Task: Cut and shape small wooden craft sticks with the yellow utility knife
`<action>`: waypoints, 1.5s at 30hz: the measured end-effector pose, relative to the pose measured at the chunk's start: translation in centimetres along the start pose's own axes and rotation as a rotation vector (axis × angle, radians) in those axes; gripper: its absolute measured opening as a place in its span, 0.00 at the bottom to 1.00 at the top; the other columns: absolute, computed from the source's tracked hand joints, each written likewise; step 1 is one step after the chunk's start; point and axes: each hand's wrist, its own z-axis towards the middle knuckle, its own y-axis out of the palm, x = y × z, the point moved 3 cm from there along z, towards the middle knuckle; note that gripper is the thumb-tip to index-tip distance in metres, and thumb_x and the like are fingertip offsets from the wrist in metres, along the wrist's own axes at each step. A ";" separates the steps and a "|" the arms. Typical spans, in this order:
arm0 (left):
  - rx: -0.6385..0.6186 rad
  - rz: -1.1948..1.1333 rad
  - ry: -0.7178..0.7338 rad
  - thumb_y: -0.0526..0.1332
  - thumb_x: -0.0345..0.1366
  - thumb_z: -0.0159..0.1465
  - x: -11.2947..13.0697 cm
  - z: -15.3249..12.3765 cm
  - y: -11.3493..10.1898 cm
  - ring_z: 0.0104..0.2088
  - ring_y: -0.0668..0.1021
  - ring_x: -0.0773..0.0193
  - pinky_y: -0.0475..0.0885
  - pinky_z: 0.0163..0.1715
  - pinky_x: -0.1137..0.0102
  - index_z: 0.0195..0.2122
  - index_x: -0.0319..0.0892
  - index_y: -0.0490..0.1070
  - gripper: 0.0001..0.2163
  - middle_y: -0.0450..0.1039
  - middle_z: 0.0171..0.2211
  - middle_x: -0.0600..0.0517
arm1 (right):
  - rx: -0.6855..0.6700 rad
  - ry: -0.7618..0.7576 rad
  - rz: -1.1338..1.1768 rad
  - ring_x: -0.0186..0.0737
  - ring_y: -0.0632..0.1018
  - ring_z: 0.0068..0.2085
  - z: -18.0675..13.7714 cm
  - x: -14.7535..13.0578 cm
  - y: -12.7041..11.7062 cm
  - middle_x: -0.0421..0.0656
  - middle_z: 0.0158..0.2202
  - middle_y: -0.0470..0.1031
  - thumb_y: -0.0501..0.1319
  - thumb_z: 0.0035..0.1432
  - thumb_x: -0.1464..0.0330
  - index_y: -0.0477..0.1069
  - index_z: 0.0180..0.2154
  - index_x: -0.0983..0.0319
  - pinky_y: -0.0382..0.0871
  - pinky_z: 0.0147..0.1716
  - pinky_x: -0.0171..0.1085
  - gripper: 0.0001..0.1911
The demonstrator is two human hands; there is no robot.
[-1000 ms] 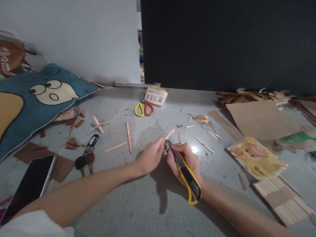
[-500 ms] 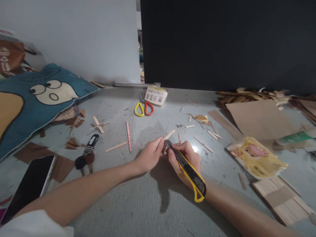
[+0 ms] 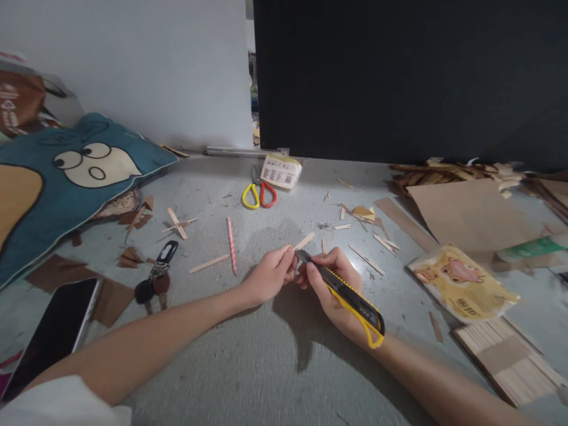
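In the middle of the table, my left hand point(image 3: 271, 273) is closed on a wooden craft stick point(image 3: 305, 241), whose free end sticks out up and to the right. My right hand point(image 3: 335, 283) grips a yellow and black utility knife point(image 3: 352, 300). The knife's tip is at the stick, right beside my left fingertips; whether the blade cuts into the wood is too small to tell. To the left lie a pink twisted stick point(image 3: 231, 245) and another craft stick point(image 3: 208, 264), their ends close together.
Scissors point(image 3: 259, 195) and a packet point(image 3: 281, 171) lie at the back. On the right are wood scraps point(image 3: 366, 259), a yellow packet point(image 3: 461, 281) and a bundle of craft sticks point(image 3: 506, 358). Keys point(image 3: 153, 288), a phone point(image 3: 51, 334) and a blue cushion point(image 3: 84, 171) occupy the left.
The knife's handle end has swung to the right and slightly up, with my right hand turning along with it. My left hand and the craft stick have barely moved.
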 end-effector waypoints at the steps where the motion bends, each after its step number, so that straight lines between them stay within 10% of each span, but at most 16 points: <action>1: 0.000 -0.008 0.000 0.48 0.49 0.74 0.0 0.0 0.0 0.21 0.60 0.70 0.57 0.23 0.72 0.28 0.45 0.58 0.19 0.56 0.21 0.59 | 0.000 0.003 0.016 0.38 0.81 0.23 0.0 0.0 0.0 0.39 0.26 0.79 0.67 0.65 0.60 0.67 0.37 0.57 0.76 0.24 0.36 0.11; 30: 0.003 -0.087 -0.009 0.48 0.56 0.73 -0.5 0.1 0.1 0.21 0.57 0.71 0.55 0.22 0.73 0.34 0.45 0.58 0.20 0.55 0.23 0.61 | -0.059 0.114 0.162 0.39 0.80 0.25 0.7 -0.4 0.0 0.38 0.26 0.78 0.61 0.69 0.55 0.61 0.34 0.55 0.75 0.25 0.38 0.16; 35: 0.003 -0.154 0.022 0.52 0.59 0.72 0.0 0.1 0.1 0.21 0.56 0.71 0.53 0.20 0.75 0.35 0.45 0.59 0.22 0.52 0.23 0.62 | 0.042 -0.058 -0.197 0.36 0.74 0.22 0.9 0.3 -1.5 0.34 0.24 0.73 0.64 0.67 0.60 0.65 0.41 0.55 0.68 0.23 0.35 0.09; 41: 0.158 -0.199 0.076 0.55 0.64 0.68 0.3 0.2 -0.5 0.20 0.54 0.72 0.51 0.18 0.76 0.34 0.45 0.60 0.24 0.49 0.22 0.62 | -0.588 -0.437 -0.743 0.42 0.80 0.35 1.7 0.0 -1.6 0.45 0.38 0.77 0.54 0.68 0.75 0.69 0.49 0.59 0.75 0.35 0.38 0.11; 45: 0.195 -0.214 0.069 0.56 0.65 0.67 0.4 0.3 -0.7 0.20 0.55 0.72 0.51 0.18 0.77 0.33 0.45 0.60 0.25 0.50 0.22 0.62 | -0.743 -0.573 -0.920 0.46 0.80 0.46 2.3 -1.4 -1.5 0.50 0.49 0.77 0.50 0.65 0.82 0.65 0.60 0.59 0.77 0.42 0.41 0.26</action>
